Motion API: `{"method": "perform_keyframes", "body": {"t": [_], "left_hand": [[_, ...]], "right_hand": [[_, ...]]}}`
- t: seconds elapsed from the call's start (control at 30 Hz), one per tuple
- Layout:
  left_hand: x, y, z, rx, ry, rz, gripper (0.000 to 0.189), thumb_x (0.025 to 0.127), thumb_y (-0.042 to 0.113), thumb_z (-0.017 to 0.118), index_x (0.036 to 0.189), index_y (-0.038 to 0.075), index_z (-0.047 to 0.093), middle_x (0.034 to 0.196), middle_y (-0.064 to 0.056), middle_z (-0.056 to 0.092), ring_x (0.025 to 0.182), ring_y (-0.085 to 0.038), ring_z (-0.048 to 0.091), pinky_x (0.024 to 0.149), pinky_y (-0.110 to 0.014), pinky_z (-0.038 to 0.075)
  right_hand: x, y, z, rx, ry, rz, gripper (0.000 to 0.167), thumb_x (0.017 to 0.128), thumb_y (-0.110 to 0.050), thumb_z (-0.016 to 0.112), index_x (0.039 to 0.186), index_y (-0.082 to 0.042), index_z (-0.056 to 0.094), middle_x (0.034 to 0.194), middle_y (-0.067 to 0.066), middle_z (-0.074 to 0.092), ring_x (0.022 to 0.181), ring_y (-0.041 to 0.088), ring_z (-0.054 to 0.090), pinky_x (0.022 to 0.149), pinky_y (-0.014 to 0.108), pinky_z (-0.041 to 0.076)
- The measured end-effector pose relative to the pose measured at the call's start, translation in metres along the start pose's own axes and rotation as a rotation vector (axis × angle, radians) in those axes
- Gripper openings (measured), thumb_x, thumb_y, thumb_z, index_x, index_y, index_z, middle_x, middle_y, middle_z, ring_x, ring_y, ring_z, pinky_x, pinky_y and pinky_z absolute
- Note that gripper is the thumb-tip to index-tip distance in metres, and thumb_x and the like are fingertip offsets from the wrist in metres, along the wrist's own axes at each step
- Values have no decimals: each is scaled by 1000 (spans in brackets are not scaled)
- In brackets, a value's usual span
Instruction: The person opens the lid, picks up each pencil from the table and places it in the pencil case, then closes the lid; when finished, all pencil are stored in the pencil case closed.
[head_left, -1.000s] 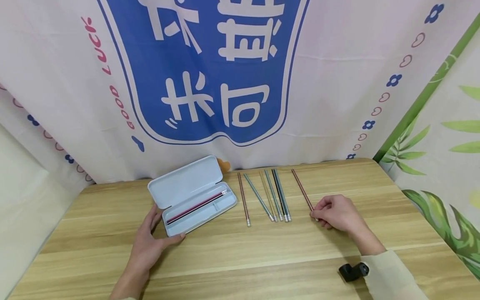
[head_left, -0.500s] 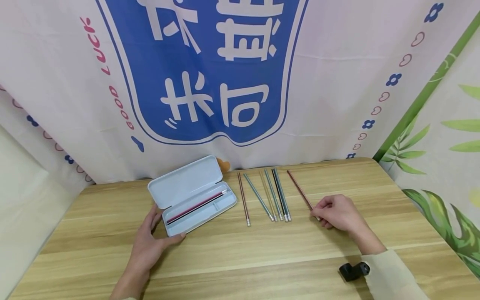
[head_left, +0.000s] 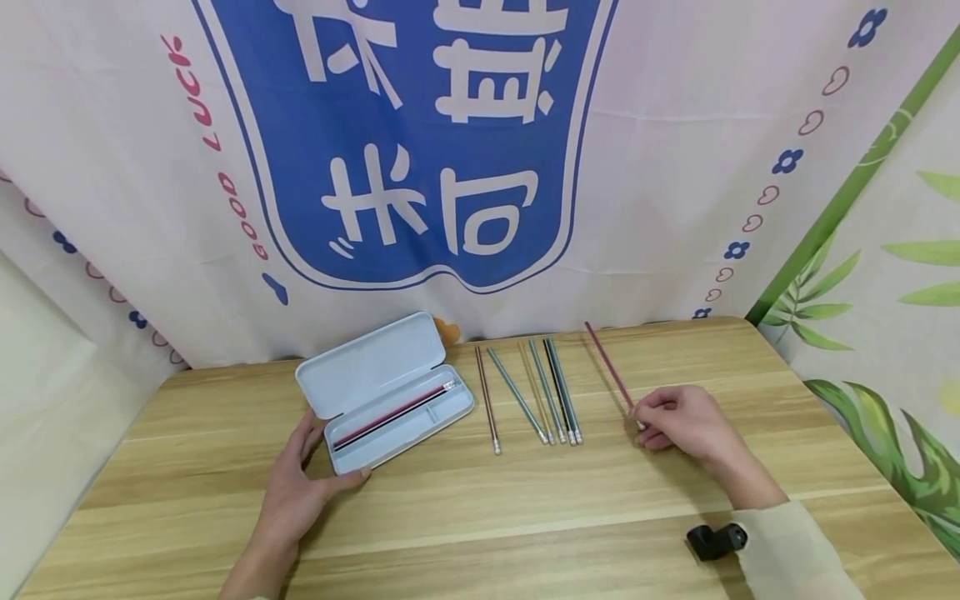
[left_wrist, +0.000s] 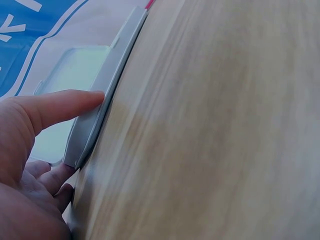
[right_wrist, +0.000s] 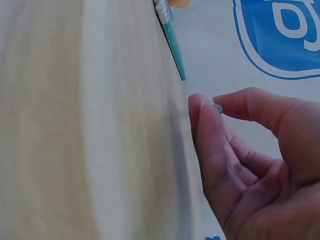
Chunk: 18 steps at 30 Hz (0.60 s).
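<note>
A light blue pencil case (head_left: 371,367) lies with its lid raised, at the left of the table in the head view. My left hand (head_left: 295,492) grips its left end, thumb (left_wrist: 75,105) along the front wall and the other fingers round the corner. Inside lie a red and a black pencil (head_left: 392,415). My right hand (head_left: 686,421) pinches a reddish pencil (head_left: 611,367) near its eraser end, between thumb and fingers. That pencil slants up and away with its far end off the table; in the right wrist view only its silvery end (right_wrist: 218,108) shows.
Several pencils lie between the case and my right hand: a brown-red one (head_left: 487,400), a teal one (head_left: 517,393) and a close group (head_left: 557,392). A patterned cloth (head_left: 660,167) hangs behind the wooden table (head_left: 480,533). A black device (head_left: 716,542) is at the right sleeve.
The pencil in my right hand first swings slightly left, then lifts, its far end rising from the table. My right hand shifts slightly right. The left hand and pencil case stay put.
</note>
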<state>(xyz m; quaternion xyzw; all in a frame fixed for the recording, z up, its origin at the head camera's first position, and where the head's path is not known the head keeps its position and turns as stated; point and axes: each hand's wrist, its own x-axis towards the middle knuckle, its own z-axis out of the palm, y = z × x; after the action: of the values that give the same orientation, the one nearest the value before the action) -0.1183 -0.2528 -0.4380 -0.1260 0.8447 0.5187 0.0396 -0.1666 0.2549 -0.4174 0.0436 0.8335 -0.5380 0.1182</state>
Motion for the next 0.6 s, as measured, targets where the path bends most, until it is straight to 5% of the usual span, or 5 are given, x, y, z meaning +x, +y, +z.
{"method": "perform_keyframes", "body": {"t": [0.23,0.6], "left_hand": [[0,1,0,2,1,-5,137,80,21,97,175,27,-2,179,-12,28,169,-39,9,135,-67,5],[-2,1,0,-5,-1,5,136,81,20,95,175,25,-3,179,-14,28,169,-37,7,136,-64,5]], "right_hand": [[-6,-12,-15,9,49,-117,32,107,-10,65,125,16,67,103,18,79,82,14,79,76,33,69],[-13,-26,-18,37,49,-112,35,107,-12,65,130,14,65,104,12,78,84,10,77,79,32,68]]}}
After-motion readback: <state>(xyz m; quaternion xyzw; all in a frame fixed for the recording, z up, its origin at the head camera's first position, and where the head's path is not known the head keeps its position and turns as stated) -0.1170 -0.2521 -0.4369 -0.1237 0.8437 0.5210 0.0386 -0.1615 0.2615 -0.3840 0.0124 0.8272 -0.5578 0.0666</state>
